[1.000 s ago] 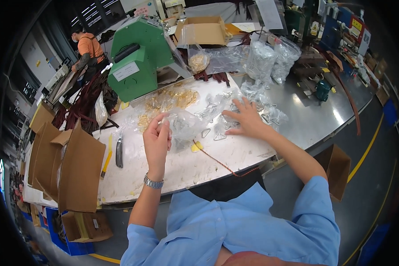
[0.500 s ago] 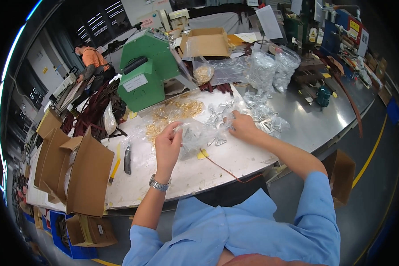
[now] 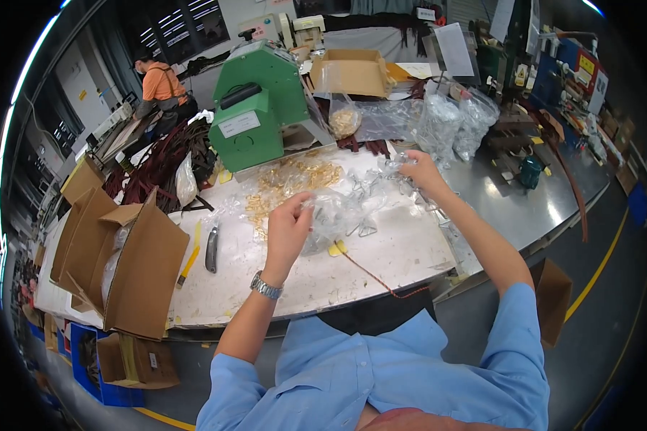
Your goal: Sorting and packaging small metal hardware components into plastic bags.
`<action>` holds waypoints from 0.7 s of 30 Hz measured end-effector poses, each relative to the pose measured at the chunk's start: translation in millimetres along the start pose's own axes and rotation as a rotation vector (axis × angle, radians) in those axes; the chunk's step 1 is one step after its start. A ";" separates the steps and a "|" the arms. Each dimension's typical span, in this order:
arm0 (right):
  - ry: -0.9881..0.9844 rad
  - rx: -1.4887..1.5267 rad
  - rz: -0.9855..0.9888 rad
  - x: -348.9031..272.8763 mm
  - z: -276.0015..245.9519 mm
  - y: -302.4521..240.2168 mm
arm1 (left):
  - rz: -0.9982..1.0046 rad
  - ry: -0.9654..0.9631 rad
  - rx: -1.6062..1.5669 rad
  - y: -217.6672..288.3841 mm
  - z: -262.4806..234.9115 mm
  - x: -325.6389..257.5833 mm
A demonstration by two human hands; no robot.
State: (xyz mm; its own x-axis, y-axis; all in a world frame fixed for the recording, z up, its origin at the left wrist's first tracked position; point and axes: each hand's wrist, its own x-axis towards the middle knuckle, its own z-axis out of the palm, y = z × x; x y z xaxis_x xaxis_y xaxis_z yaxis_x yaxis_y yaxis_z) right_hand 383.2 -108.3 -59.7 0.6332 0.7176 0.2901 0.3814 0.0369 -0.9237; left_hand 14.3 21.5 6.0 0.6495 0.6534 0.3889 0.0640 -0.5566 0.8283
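Note:
My left hand, with a metal-band watch at the wrist, pinches the edge of a clear plastic bag that holds some silver metal pieces. Farther off, beyond the bag, my right hand has its fingers closed at a shiny, see-through bit whose kind I cannot make out. Between the two hands lie loose silver triangular metal rings mixed with crumpled plastic. A heap of gold-coloured metal pieces is spread on the white table beyond my left hand.
A green machine stands behind the gold heap. Open cardboard boxes, a yellow cutter and a dark-handled knife are at left. Filled plastic bags stand far right. A braided cord crosses the front edge. A person in orange works far left.
My right hand has moved away and to the right, from the silver rings toward the filled bags. My left hand keeps hold of the plastic bag. The whole view has shifted slightly.

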 end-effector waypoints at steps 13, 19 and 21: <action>-0.470 0.958 0.250 -43.9 77.2 -173.4 | -0.210 -0.027 -0.230 -0.2 8.5 11.2; -0.493 0.654 0.340 -63.3 107.0 -163.5 | -0.291 0.055 -0.524 -21.0 1.0 21.1; -0.554 0.382 0.311 -64.5 112.4 -157.4 | -0.301 0.061 -0.498 -17.3 0.2 24.6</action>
State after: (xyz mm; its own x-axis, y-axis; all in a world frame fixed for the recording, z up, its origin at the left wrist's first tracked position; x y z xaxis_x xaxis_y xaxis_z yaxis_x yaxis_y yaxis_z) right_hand 206.6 -82.2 38.8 0.2025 0.9764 -0.0746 -0.0855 -0.0583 -0.9946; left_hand 29.3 47.1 1.2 0.6121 0.7820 0.1176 -0.1345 -0.0436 0.9900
